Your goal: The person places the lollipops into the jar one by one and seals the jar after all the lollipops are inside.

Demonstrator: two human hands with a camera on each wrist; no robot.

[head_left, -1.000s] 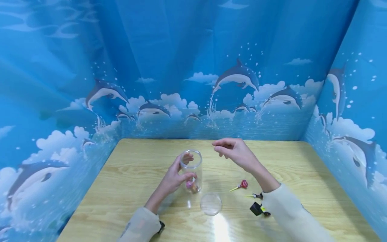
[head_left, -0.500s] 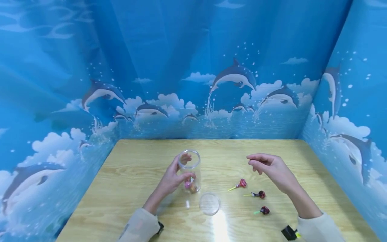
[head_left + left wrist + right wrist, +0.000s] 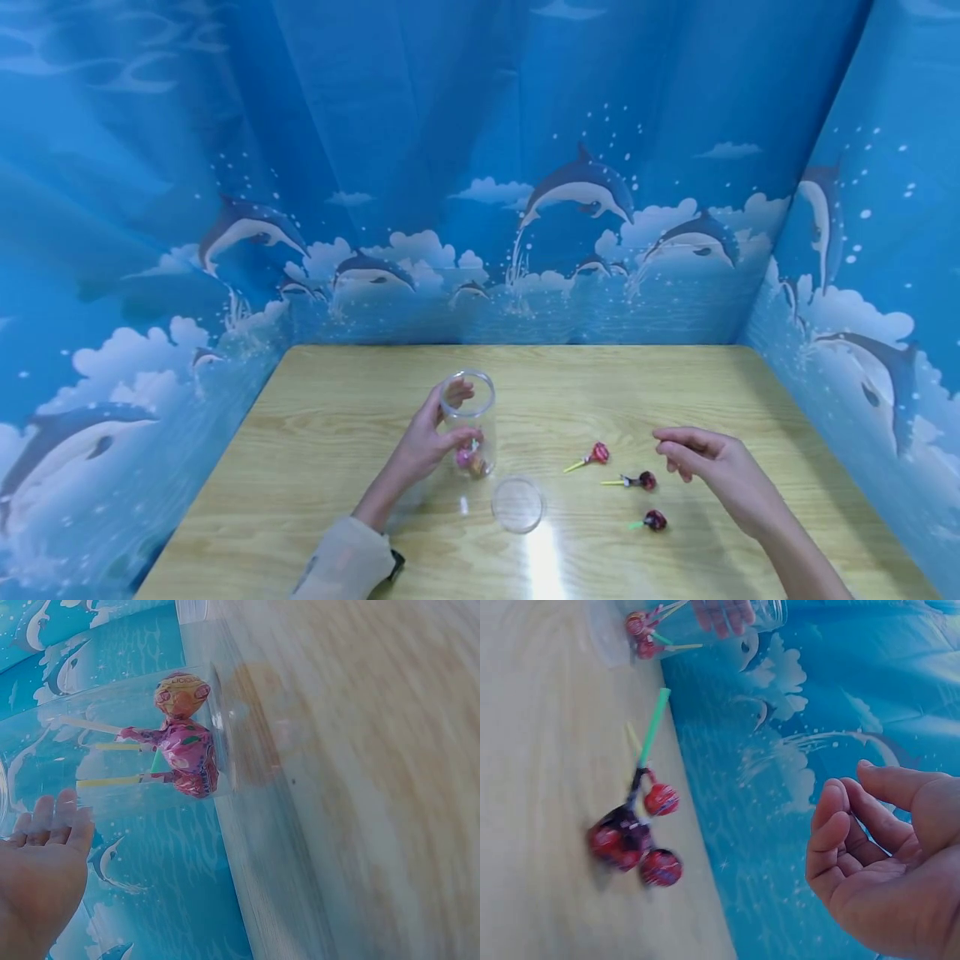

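A clear, lidless jar (image 3: 486, 423) stands upright on the wooden table. My left hand (image 3: 423, 442) grips its side, thumb in front and fingers around the back. Several wrapped lollipops (image 3: 187, 746) lie heads down at the jar's bottom, their sticks pointing up toward its mouth. To the right, three lollipops rest on the table: a red one (image 3: 600, 452), a dark red one with a yellow stick (image 3: 647, 481) and a darker one with a green stick (image 3: 656, 520). My right hand (image 3: 712, 467) hovers beside these three, fingers loosely bent, holding nothing.
A round clear lid (image 3: 517, 506) lies flat just in front of the jar. Behind the table (image 3: 360, 375) and along its sides hangs a blue curtain (image 3: 450, 167) printed with dolphins.
My right hand has moved right and toward me, away from the jar, uncovering the lollipops that the sleeve and wrist camera overlapped. The left hand keeps its grip on the jar.
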